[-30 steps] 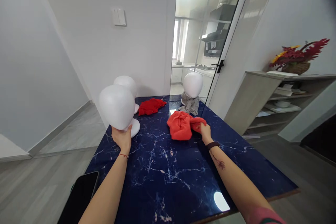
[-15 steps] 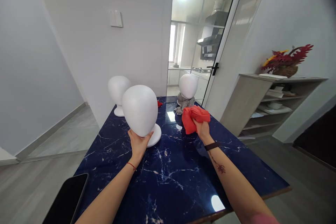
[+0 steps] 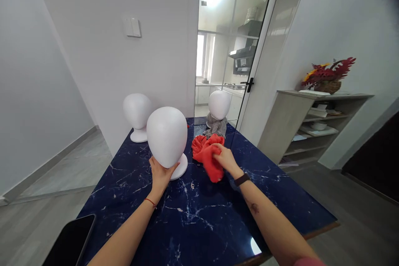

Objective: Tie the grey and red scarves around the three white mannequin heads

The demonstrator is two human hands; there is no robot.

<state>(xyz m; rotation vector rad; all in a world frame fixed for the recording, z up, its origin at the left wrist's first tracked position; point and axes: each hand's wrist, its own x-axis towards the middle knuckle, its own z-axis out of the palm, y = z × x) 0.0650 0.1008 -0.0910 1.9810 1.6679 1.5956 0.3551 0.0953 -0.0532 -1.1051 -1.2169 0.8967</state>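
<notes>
My left hand (image 3: 160, 173) grips the neck of a white foam head form (image 3: 167, 136), which stands on its round base on the dark blue marble table (image 3: 199, 212). My right hand (image 3: 225, 158) is closed on an orange-red cloth (image 3: 206, 154), held just right of that head and hanging down toward the tabletop. A second white head (image 3: 137, 114) stands at the far left of the table. A third white head (image 3: 219, 106) stands at the far end with a grey cloth (image 3: 214, 126) around its neck.
A black phone (image 3: 70, 243) lies at the table's near left corner. Behind the table are a white wall and a glass door (image 3: 249, 85) to a kitchen. An open shelf unit (image 3: 311, 126) with a flower basket (image 3: 327, 79) stands at the right.
My left hand has carried the head form from the table's left side to its middle and set it down. My right hand lifted the orange-red cloth and brought it left, beside the head.
</notes>
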